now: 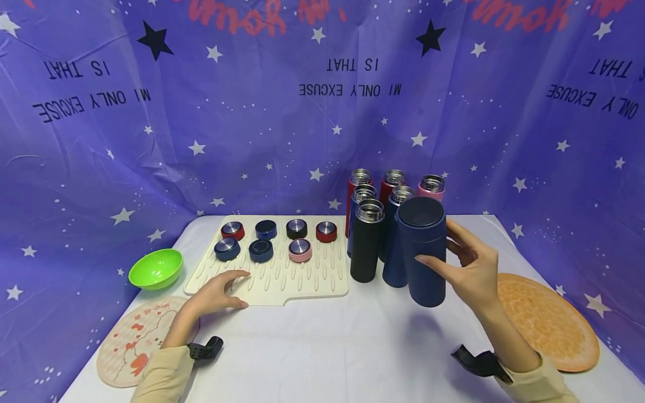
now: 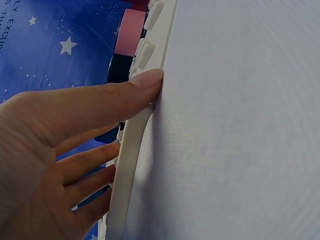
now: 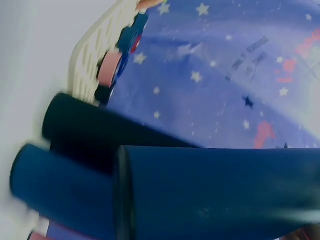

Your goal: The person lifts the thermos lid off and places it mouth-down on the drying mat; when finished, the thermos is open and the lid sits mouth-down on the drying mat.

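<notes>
My right hand grips a wide dark blue bottle between thumb and fingers. Its round dark top faces up, a seam runs below it, and a shadow falls on the cloth beneath. The bottle also spans the lower right wrist view. Just left of it stand a navy bottle and a black bottle, both with bare steel mouths. My left hand is relaxed over the front left of a cream mat, thumb at the mat's front edge. Several lids lie beyond it, among them a pink lid and a navy lid.
More uncapped bottles in red, blue and pink stand behind the front ones. A green bowl and a patterned round placemat are at the left. An orange round placemat lies under the right forearm. A starry purple curtain hangs behind.
</notes>
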The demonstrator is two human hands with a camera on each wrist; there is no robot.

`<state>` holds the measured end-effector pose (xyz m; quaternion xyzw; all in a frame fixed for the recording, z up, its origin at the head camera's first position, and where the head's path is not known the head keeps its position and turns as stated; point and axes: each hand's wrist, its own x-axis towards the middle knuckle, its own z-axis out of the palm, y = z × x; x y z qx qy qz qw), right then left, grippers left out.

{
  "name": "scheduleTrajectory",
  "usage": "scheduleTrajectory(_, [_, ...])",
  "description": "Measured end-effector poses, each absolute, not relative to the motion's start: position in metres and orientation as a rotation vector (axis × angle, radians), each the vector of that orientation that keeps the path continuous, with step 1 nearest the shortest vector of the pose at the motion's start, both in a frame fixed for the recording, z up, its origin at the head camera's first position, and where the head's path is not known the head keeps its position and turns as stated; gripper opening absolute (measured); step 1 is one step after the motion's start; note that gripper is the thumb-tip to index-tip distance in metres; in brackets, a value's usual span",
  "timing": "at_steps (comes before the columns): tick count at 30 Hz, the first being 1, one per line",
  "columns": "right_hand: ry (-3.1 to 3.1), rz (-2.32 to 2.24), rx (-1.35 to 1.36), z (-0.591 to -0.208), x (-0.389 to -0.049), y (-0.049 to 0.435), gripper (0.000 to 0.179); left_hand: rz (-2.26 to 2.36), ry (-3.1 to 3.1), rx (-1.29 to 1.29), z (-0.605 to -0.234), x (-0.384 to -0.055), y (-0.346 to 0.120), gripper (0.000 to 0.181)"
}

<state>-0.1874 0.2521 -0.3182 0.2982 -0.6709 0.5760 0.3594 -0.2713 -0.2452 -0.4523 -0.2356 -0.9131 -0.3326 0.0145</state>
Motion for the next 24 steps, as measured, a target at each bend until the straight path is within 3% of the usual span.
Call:
scheduleTrajectory(16, [-2.045, 1.276, 0.803, -0.333, -0.194, 0.209, 0.077, -0.953, -2.794, -0.809, -0.445, -0.271, -0.235, 0.075])
scheduleTrajectory(24, [-2.141, 1.243, 0.904, -0.321, -0.185, 0.190, 0.071, -0.955, -2.671, -0.888, -0.408, -0.260, -0.201, 0.069])
